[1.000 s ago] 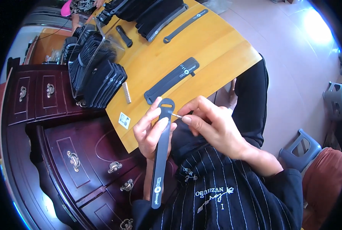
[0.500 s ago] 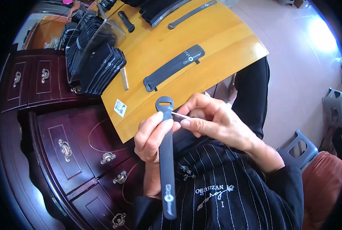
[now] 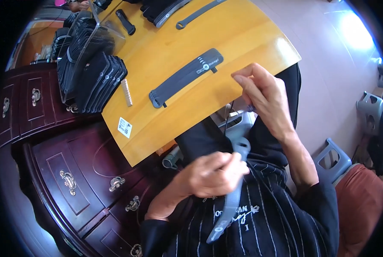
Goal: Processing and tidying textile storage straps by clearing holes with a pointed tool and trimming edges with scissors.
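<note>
My left hand (image 3: 213,173) is closed on a dark grey strap (image 3: 231,207) with a slotted round end. The strap hangs down in front of my striped top, blurred by motion. Raised to the right near the table's front edge is my right hand (image 3: 265,96), thumb and forefinger pinched together. From under its lower fingers a thin, light-coloured tool (image 3: 238,113) sticks out; its exact kind is unclear. On the table lies a neat stack of similar straps (image 3: 180,79), ahead and left of my right hand.
The yellow wooden table (image 3: 243,47) bears a single strap (image 3: 200,15), a short dark strap (image 3: 125,22), a small ruled strip (image 3: 127,92) and a white label (image 3: 124,127). Strap bundles (image 3: 101,83) stand at its left edge, above a dark drawer cabinet (image 3: 71,158). A grey stool (image 3: 333,158) is at right.
My right hand has moved away from the strap, up and to the right. My left hand has carried the strap lower and rightward. The view has shifted slightly.
</note>
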{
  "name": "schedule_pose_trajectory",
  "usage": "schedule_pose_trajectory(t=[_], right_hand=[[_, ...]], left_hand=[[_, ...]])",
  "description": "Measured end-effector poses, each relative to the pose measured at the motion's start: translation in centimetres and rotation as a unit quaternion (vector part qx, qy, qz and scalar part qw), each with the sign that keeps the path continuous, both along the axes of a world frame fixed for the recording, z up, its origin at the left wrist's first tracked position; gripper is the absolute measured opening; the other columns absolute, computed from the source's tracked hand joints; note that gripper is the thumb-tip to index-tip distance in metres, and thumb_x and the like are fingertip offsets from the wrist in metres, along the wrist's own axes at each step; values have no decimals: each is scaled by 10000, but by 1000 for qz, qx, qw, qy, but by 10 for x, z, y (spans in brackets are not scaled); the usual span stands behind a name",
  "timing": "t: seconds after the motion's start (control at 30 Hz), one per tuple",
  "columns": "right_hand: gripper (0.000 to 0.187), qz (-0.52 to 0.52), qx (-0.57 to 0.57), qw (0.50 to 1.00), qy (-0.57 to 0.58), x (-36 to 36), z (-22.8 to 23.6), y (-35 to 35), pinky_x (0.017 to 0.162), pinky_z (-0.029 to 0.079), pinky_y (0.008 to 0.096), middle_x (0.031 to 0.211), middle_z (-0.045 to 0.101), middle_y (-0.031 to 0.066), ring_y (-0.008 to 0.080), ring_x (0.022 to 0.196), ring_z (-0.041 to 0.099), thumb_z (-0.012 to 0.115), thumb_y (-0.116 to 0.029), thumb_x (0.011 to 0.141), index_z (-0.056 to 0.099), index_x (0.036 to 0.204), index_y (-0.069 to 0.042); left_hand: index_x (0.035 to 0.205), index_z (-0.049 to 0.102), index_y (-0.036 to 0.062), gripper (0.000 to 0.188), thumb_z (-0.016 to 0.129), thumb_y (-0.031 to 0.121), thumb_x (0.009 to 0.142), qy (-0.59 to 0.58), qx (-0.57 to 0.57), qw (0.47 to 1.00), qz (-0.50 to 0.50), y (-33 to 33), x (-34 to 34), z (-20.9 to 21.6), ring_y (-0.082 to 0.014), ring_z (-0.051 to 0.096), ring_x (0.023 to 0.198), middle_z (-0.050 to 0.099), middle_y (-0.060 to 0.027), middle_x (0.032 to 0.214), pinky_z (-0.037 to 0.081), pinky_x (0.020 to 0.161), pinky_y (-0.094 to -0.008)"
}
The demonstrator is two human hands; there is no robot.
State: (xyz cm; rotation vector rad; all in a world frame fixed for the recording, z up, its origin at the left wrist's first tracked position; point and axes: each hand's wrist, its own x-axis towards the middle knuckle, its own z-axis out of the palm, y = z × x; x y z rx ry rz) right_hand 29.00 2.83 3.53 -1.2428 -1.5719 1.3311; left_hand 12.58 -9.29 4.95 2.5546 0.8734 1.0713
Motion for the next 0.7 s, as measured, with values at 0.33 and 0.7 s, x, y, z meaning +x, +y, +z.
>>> schedule_pose_trajectory(t=[0.33, 0.7], right_hand=[[217, 51, -28, 998, -16, 18, 26, -16, 698, 427, 292, 793, 520, 63, 159, 752, 515, 479, -223, 973, 464, 1064, -27], [148, 140, 11, 988, 70, -18, -4, -37, 623, 491, 290, 816, 638, 118, 202, 692, 624, 635, -86, 871, 594, 977, 8]], left_hand=[[989, 536, -37, 265, 715, 39, 810, -335, -197, 893, 228, 20, -13, -18, -222, 658, 705, 557, -163, 1042, 558, 590, -281], [1050, 519, -11, 193, 611, 14, 882, -480, -232, 811, 241, 29, -25, -48, -168, 611, 723, 516, -168, 1088, 541, 614, -256]])
